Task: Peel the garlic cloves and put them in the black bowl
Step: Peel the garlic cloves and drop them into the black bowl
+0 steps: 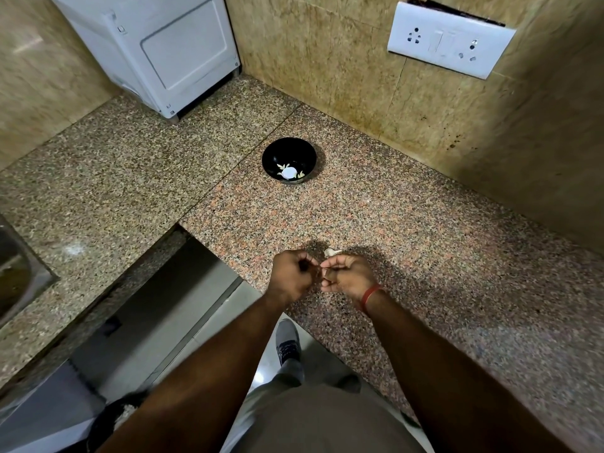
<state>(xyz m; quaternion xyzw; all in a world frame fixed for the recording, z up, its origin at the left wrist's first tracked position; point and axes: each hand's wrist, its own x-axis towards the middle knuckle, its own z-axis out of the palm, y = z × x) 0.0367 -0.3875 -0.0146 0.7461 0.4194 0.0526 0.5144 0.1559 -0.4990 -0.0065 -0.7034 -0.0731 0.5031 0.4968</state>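
My left hand (pixel 292 276) and my right hand (pixel 348 276) meet over the front of the granite counter, fingers curled inward. They pinch something small between their fingertips; the hands mostly hide it. A pale garlic piece (pixel 331 252) lies on the counter just beyond my right hand. The black bowl (pixel 289 152) stands farther back on the counter, well apart from both hands. It holds a few pale peeled cloves (pixel 289 172) at its bottom.
A white appliance (pixel 157 50) stands in the back left corner. A wall socket plate (pixel 449 39) hangs on the tiled wall at right. A steel sink (pixel 16 273) sits at the far left. The counter edge (pixel 209 250) drops to the floor beside my left hand.
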